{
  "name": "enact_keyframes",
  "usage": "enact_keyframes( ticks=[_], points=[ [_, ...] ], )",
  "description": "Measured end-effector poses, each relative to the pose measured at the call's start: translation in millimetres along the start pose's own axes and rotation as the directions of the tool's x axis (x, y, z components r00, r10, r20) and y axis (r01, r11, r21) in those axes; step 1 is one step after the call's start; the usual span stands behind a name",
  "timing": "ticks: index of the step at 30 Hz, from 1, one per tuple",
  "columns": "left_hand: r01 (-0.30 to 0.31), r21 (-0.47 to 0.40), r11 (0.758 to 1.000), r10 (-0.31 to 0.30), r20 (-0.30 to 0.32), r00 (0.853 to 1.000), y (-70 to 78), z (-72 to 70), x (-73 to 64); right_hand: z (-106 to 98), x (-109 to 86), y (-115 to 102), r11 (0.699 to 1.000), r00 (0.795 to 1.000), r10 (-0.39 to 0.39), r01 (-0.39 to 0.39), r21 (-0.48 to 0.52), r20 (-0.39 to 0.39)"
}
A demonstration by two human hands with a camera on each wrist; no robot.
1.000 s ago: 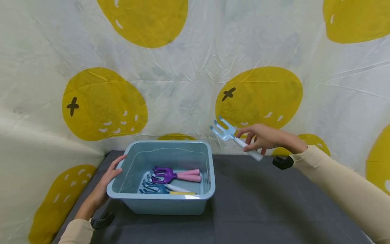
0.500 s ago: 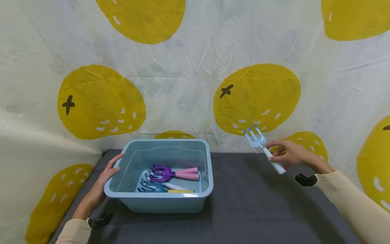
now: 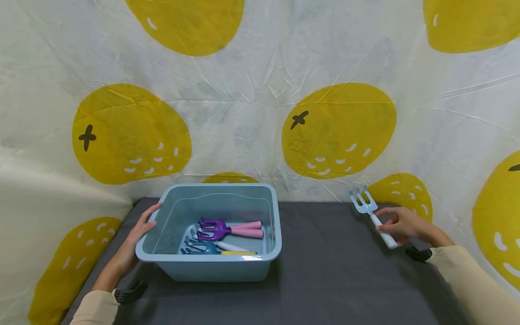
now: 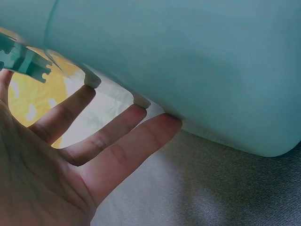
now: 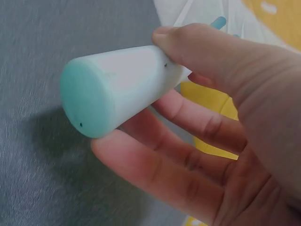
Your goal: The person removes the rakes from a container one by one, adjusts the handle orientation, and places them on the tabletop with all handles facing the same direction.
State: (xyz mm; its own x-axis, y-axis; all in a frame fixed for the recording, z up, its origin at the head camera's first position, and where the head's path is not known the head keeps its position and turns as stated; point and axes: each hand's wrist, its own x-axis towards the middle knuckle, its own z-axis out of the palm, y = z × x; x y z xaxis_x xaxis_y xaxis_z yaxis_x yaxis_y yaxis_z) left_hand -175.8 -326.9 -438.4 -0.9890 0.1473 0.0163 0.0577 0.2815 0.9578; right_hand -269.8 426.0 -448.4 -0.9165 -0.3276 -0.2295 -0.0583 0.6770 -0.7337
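Pinching one light-blue fork (image 3: pixel 376 221) by its white handle: right hand (image 3: pixel 410 223), above dark gray cloth (image 3: pixel 333 266). Tines point away from the person. Fork sits right of, and well apart from, one blue basin (image 3: pixel 215 271). Left hand (image 3: pixel 131 243), far from the fork and the right hand: fingers extended, touching basin's left side. Basin contents include purple forks (image 3: pixel 218 229), pink-handled.

The left hand (image 3: pixel 131 241) is spread; the right hand (image 3: pixel 406 224) is curled, pinching.
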Motion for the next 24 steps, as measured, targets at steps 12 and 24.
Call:
enact_keyframes(
  ticks=[12, 24],
  points=[
    [0.012, 0.005, 1.000, -0.012, 0.009, 1.000, -3.0, 1.1, 1.5, 2.1, -3.7, 37.3, 0.994, 0.994, 0.112, -0.112, -0.012, 0.003],
    [0.017, 0.016, 1.000, -0.018, 0.010, 1.000, -1.4, -2.9, 3.2, -1.6, -3.1, 44.5, 0.991, 0.992, 0.125, -0.125, -0.038, 0.005]
  ],
)
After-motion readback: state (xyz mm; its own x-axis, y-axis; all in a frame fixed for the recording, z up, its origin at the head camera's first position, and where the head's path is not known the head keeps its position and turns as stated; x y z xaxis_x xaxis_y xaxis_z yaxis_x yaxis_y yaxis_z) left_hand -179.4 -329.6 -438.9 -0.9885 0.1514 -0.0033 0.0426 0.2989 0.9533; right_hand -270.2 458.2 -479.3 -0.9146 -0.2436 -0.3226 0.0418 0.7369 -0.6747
